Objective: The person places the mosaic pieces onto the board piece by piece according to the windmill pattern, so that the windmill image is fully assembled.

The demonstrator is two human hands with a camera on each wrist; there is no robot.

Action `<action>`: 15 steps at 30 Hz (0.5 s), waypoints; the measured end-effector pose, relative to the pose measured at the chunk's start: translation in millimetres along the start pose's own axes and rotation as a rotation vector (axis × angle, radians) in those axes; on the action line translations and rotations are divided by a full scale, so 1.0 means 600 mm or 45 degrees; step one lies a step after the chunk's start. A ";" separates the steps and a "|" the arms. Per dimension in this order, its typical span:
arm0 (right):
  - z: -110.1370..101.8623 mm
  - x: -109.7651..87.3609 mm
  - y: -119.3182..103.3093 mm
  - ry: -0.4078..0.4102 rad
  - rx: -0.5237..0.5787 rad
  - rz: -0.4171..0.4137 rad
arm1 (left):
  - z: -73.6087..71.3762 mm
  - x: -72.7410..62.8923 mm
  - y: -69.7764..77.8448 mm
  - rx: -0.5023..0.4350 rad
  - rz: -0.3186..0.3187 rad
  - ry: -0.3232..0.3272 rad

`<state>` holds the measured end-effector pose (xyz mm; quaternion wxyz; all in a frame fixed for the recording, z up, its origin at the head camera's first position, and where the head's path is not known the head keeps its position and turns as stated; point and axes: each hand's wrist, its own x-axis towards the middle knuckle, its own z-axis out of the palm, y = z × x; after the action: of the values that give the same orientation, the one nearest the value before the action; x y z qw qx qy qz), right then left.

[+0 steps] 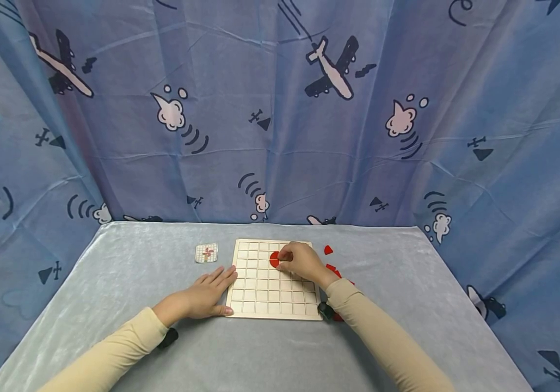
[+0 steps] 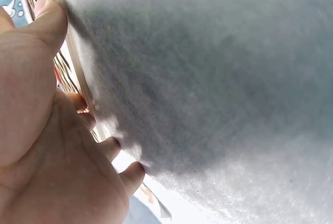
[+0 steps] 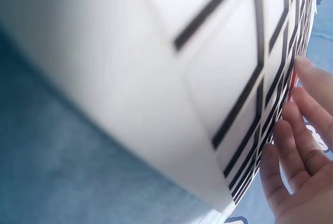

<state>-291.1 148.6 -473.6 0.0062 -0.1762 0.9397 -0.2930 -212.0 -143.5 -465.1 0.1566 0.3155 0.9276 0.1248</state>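
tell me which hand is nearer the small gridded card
Left. The left hand lies just on the near side of the card, at the board's left edge; the right hand is over the board, off to the card's right.

Card left of board, pieces right.

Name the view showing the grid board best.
Head view: nearly all the grid board shows, though the right hand covers part. Left wrist view: just an edge strip; right wrist view: a slanted, partly blurred close-up.
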 end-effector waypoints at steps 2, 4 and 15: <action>0.000 0.000 0.000 0.001 0.000 0.000 | 0.000 0.000 0.000 0.000 -0.001 -0.002; 0.000 0.000 0.000 -0.001 0.000 -0.003 | -0.001 -0.001 0.001 -0.004 -0.004 -0.004; -0.008 -0.004 0.002 -0.026 0.062 -0.027 | -0.002 -0.002 0.003 0.006 0.004 0.000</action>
<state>-289.4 152.9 -470.3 0.0170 -0.1892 0.9303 -0.3138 -210.7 -143.1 -463.3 0.1558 0.3175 0.9273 0.1228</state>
